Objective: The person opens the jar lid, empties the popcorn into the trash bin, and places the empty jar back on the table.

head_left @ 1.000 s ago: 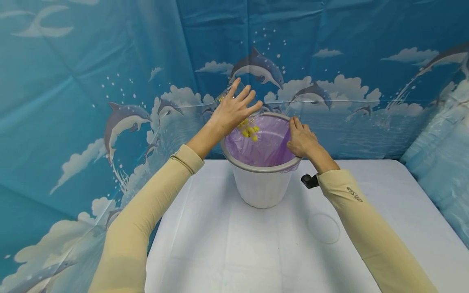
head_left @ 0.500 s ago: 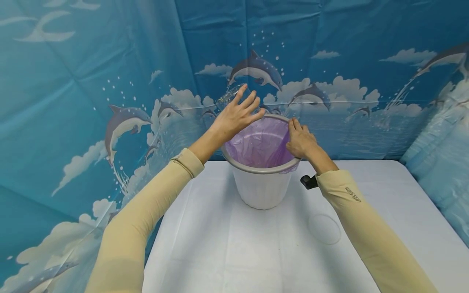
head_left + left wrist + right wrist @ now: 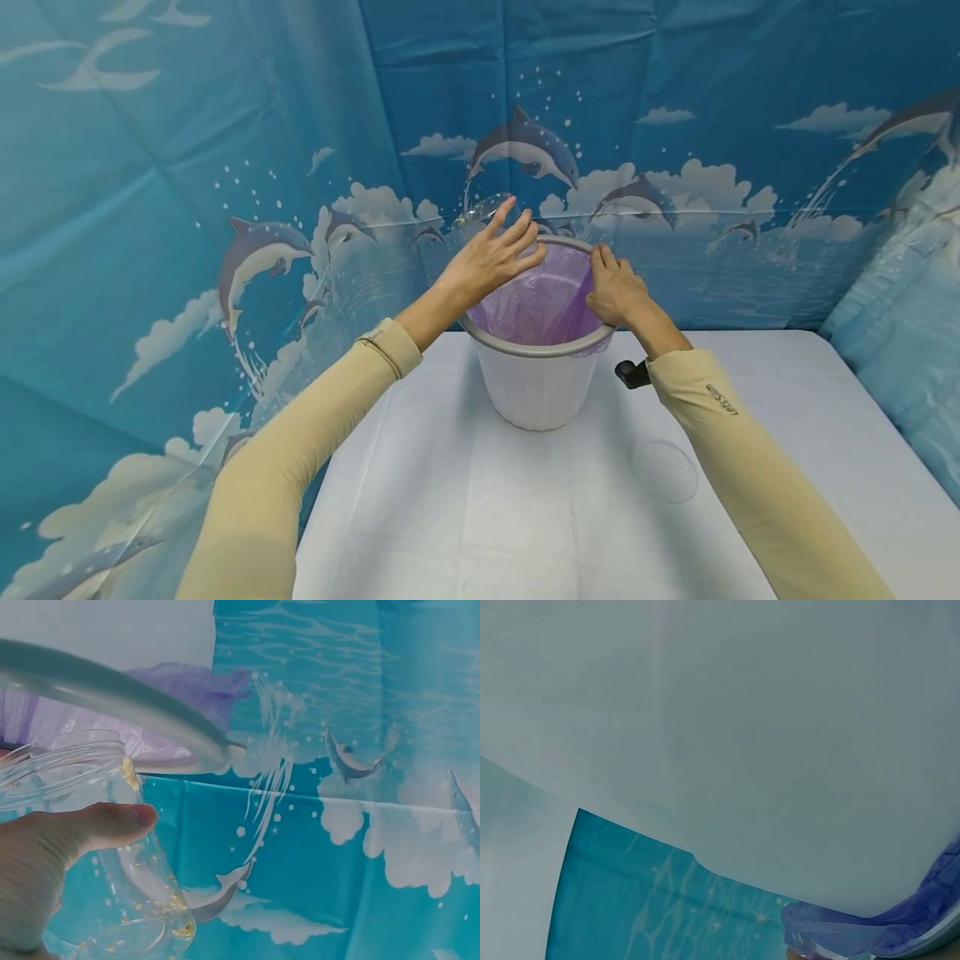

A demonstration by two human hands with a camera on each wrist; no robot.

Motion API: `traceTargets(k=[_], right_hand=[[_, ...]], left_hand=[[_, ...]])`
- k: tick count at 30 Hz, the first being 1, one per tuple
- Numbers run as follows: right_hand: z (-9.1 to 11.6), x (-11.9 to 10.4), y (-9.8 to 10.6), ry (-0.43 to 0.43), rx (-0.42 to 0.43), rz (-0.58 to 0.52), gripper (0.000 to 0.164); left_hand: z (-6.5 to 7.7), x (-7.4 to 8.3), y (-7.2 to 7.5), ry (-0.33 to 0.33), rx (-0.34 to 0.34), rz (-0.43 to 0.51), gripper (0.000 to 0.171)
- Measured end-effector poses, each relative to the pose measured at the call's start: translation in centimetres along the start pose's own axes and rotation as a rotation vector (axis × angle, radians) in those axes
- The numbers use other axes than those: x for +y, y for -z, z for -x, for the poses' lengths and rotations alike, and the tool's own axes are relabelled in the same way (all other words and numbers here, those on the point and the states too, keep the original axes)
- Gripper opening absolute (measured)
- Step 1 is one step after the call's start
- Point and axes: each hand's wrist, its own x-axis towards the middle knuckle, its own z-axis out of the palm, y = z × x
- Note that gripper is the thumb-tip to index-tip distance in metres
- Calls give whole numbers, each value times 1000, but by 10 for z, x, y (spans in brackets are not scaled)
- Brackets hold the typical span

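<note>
A clear jar [image 3: 477,213], tipped at the left of the trash bin [image 3: 536,387], is held by my left hand [image 3: 483,265]. In the left wrist view my thumb presses along the side of the jar [image 3: 161,889], and a few yellow crumbs [image 3: 182,927] cling to its inner wall. The bin is white with a grey rim and a purple bag [image 3: 521,312] lining it. At the bin's right side my right hand [image 3: 618,293] grips the rim and the bag's folded edge. The right wrist view shows the bag [image 3: 862,934] but barely any of that hand.
The bin stands on a white-covered table [image 3: 525,517]. A thin clear ring [image 3: 664,472] lies on it at the right. By the right wrist is a small black device [image 3: 632,373]. A blue dolphin-print curtain [image 3: 735,275] closes off the back and sides.
Yellow pieces fell from the jar into the bin a second ago and are out of sight now. My left hand and the jar have dropped slightly. The right hand stays put.
</note>
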Motion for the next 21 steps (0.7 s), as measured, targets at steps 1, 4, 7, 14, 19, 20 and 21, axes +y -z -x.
traceTargets(k=[1,4,7,14,19,20,21], right_hand=[[0,0,0,1,0,1,79],[0,0,0,1,-1,0,79],[0,0,0,1,-7,5,79],[0,0,0,-3,-12,6,79],[0,1,0,-1,-7,4,80],[0,0,0,0,-7,3,80],[0,1,0,1,-7,1,80]], left_hand=[[1,0,-1,4,3,0,54],[3,1,-2,18,4,15,56],[6,1,-3,37,4,35,59],[18,1,-9,149,54,185,62],[29,-2,-15,272,92,304,66],[31,-3,-15,300,95,326,68],[33,-4,-16,333,94,353,70]])
